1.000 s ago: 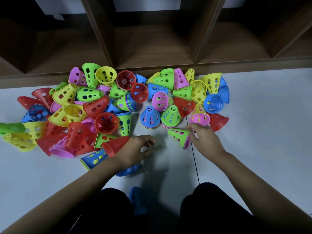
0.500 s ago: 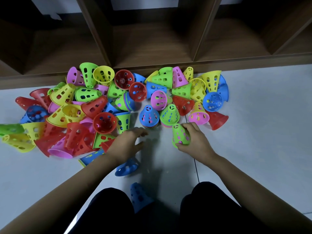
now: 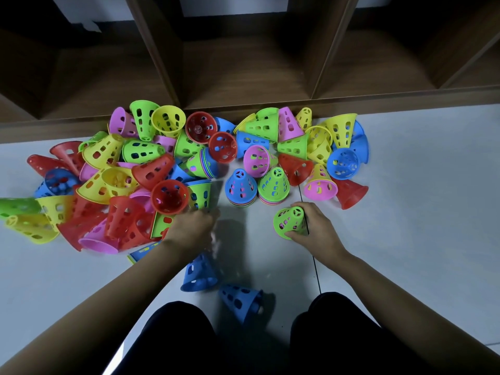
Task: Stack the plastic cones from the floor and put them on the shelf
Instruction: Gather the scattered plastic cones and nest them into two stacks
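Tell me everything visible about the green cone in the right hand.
The green cone is bright plastic, a truncated cone with rows of oblong holes in its wall and a spoked ring at its narrow top. Pink shows through some holes. It is tilted, top up and right, gripped by the right hand, thumb at its wide rim.

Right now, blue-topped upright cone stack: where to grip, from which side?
From above, on the near side: the blue-topped stack stands narrow end up, the green-topped stack close on its right, bare floor in front. Grip low at the layered rims, so the whole stack likely lifts, not just the top cone.
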